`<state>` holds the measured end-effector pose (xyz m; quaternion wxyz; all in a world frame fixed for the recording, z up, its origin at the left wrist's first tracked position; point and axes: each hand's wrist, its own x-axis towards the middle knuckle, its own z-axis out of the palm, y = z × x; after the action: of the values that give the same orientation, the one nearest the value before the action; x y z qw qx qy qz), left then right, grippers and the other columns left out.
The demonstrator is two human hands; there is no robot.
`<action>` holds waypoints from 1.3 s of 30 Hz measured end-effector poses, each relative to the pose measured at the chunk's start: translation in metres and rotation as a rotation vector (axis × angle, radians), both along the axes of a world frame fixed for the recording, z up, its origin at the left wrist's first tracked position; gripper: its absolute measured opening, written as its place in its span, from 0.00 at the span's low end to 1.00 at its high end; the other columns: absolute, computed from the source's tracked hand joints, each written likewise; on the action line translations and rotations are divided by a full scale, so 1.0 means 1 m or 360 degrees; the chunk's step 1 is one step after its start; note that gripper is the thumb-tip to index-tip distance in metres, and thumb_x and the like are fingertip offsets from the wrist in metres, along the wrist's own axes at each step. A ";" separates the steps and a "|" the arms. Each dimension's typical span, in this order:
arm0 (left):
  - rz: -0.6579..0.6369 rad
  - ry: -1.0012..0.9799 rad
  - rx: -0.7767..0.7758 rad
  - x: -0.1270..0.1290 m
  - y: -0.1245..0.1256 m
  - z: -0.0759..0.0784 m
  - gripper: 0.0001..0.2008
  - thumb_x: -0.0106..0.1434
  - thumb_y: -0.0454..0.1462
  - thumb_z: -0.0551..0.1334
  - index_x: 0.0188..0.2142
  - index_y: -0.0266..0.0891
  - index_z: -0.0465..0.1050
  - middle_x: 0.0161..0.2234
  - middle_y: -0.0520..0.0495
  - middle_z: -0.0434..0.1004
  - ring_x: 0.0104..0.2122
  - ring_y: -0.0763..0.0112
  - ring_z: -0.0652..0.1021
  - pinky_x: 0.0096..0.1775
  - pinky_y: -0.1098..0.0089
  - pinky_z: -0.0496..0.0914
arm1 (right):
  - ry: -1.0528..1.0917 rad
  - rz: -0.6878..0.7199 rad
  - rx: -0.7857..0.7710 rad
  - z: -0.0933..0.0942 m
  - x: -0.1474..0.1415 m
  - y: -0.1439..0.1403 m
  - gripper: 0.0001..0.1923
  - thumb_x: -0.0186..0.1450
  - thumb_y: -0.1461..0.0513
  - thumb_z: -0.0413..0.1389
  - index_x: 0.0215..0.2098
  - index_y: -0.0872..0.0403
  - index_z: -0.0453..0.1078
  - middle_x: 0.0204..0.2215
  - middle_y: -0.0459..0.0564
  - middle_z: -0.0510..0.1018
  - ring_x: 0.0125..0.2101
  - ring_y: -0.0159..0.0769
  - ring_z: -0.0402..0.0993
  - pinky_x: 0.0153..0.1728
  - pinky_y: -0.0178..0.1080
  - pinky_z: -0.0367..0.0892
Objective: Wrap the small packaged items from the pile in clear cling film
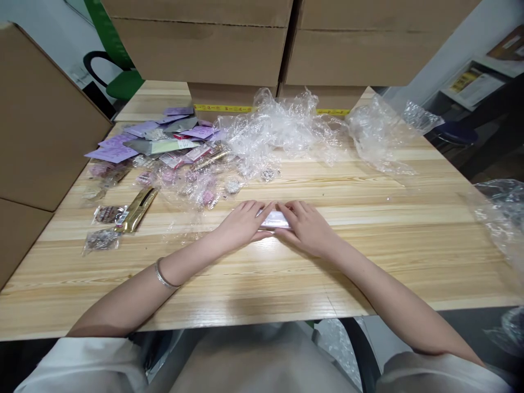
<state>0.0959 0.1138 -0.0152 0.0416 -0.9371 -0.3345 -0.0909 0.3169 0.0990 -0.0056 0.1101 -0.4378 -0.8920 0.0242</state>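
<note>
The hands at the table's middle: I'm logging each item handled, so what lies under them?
Between the left hand and the right hand a small pale packet lies flat on the wooden table. Only its middle strip shows; fingers cover both ends, and its contents cannot be read.
</note>
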 end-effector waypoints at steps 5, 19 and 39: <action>-0.0104 0.0181 0.0175 0.002 -0.005 0.002 0.25 0.73 0.42 0.50 0.60 0.21 0.60 0.46 0.31 0.75 0.45 0.54 0.74 0.43 0.61 0.68 | 0.0136 0.0016 -0.0393 0.018 0.007 0.000 0.24 0.65 0.52 0.57 0.52 0.60 0.68 0.44 0.61 0.73 0.44 0.50 0.68 0.47 0.49 0.64; -0.0207 -0.0310 0.0737 0.042 0.005 0.017 0.29 0.66 0.32 0.56 0.65 0.35 0.55 0.57 0.38 0.70 0.61 0.56 0.64 0.65 0.53 0.51 | 0.1297 -0.0609 -0.1311 0.058 0.107 0.002 0.22 0.60 0.47 0.61 0.46 0.52 0.71 0.40 0.50 0.77 0.38 0.41 0.73 0.37 0.39 0.68; 0.0258 -0.1254 -0.0109 0.023 0.031 0.018 0.18 0.70 0.33 0.52 0.58 0.40 0.63 0.54 0.39 0.68 0.56 0.63 0.70 0.57 0.54 0.66 | 0.0884 -0.0750 -0.0907 0.026 0.161 0.127 0.12 0.60 0.54 0.57 0.36 0.55 0.69 0.32 0.47 0.74 0.34 0.39 0.68 0.38 0.38 0.65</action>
<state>0.1189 0.1451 0.0028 -0.1139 -0.8020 -0.4004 -0.4284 0.4778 0.2261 0.0207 0.2226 -0.6183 -0.6627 0.3591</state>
